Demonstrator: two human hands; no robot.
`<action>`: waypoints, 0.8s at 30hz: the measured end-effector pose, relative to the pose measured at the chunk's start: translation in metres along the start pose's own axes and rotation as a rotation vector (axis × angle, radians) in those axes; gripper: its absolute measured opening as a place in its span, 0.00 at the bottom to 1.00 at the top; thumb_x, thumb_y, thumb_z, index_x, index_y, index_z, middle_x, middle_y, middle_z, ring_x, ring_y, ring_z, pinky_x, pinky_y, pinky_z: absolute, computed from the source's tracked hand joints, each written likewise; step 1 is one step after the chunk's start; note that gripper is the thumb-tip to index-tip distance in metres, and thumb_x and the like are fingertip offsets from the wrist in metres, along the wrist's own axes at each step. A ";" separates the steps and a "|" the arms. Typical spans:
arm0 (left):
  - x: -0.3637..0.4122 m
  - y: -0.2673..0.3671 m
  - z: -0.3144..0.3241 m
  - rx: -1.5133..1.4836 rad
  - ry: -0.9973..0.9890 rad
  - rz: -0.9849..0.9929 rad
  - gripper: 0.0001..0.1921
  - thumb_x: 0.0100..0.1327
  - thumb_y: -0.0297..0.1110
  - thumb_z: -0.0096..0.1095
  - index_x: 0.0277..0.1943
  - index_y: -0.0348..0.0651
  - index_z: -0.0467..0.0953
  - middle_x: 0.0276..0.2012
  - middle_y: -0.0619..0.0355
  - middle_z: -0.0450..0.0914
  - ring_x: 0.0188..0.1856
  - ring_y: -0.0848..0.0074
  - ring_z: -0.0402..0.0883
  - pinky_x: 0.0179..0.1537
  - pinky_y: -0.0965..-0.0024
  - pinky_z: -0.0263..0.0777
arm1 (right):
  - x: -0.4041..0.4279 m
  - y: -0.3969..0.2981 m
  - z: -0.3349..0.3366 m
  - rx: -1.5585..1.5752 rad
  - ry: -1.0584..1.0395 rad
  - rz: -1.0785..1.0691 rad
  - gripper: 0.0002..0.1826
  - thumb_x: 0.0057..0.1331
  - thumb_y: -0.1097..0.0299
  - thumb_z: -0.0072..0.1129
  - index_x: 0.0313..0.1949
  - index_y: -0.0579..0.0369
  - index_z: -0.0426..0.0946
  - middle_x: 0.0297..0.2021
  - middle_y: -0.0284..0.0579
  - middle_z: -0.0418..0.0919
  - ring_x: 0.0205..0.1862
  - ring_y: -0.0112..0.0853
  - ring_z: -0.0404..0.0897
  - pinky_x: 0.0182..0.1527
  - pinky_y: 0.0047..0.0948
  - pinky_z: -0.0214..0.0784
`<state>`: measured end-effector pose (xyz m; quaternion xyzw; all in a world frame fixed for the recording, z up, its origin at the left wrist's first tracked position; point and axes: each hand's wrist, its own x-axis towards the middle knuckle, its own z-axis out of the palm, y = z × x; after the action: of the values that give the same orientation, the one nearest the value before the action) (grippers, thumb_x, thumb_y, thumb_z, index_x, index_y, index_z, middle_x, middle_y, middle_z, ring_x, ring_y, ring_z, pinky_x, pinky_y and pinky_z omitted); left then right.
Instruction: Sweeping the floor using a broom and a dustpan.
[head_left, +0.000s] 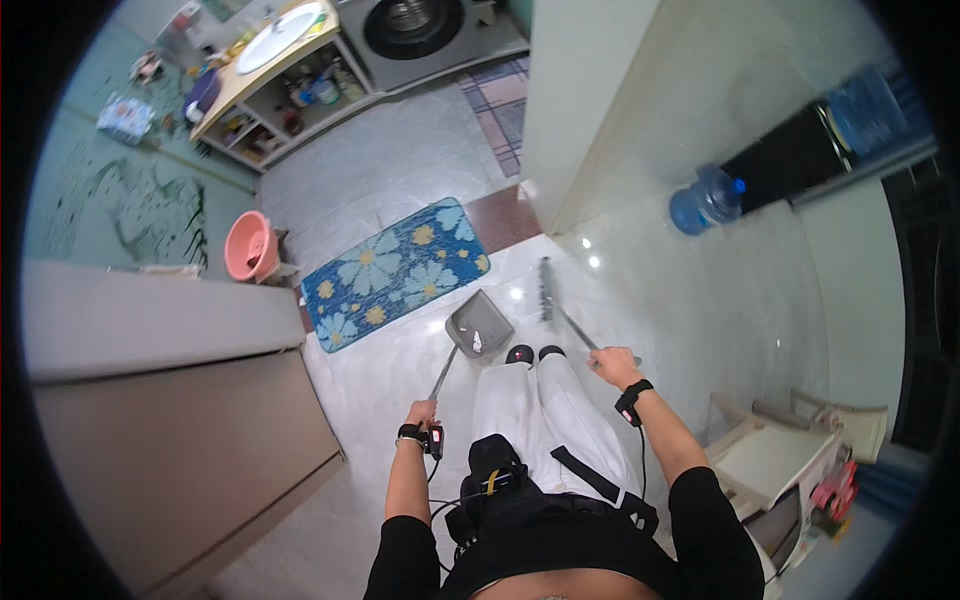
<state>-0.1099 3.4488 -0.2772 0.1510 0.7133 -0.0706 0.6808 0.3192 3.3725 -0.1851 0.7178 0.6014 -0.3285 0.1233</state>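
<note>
My left hand (421, 412) grips the handle of a grey long-handled dustpan (491, 319). The pan rests on the pale glossy floor in front of my feet, with some white scraps (478, 341) inside it. In my right hand (616, 366) is the handle of a broom, its narrow dark head (546, 289) blurred and to the right of the pan. Pan and broom head are apart. Each wrist wears a black strapped device with a cable.
A blue flowered mat (397, 274) lies beyond the dustpan at a doorway. To the left stand a pink basin (251, 246) and a large cabinet (187, 450). A wall end (581, 112), a water bottle (705, 201) and a cream chair (780, 454) are on the right.
</note>
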 end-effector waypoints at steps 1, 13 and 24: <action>-0.002 -0.018 -0.013 -0.034 0.030 -0.011 0.06 0.51 0.32 0.51 0.24 0.39 0.67 0.12 0.64 0.59 0.11 0.80 0.56 0.23 0.69 0.69 | 0.007 0.003 -0.003 -0.001 -0.008 0.023 0.09 0.51 0.58 0.50 0.26 0.48 0.73 0.23 0.45 0.75 0.31 0.40 0.75 0.34 0.40 0.64; -0.139 -0.181 -0.011 -0.549 0.289 -0.209 0.06 0.51 0.32 0.52 0.24 0.42 0.66 0.12 0.66 0.57 0.12 0.83 0.55 0.24 0.73 0.69 | 0.082 0.073 0.015 -0.065 -0.028 0.187 0.10 0.50 0.61 0.48 0.29 0.50 0.74 0.28 0.47 0.76 0.33 0.44 0.74 0.35 0.40 0.66; -0.159 -0.321 0.076 -1.233 0.427 -0.294 0.07 0.57 0.33 0.46 0.31 0.38 0.65 0.13 0.68 0.56 0.12 0.85 0.54 0.25 0.75 0.68 | 0.169 0.019 0.080 -0.286 -0.291 -0.102 0.13 0.49 0.58 0.52 0.31 0.50 0.73 0.32 0.46 0.75 0.37 0.41 0.73 0.39 0.37 0.65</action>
<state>-0.1329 3.1031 -0.1577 -0.3536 0.7555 0.2895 0.4695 0.3217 3.4541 -0.3546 0.6066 0.6533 -0.3457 0.2927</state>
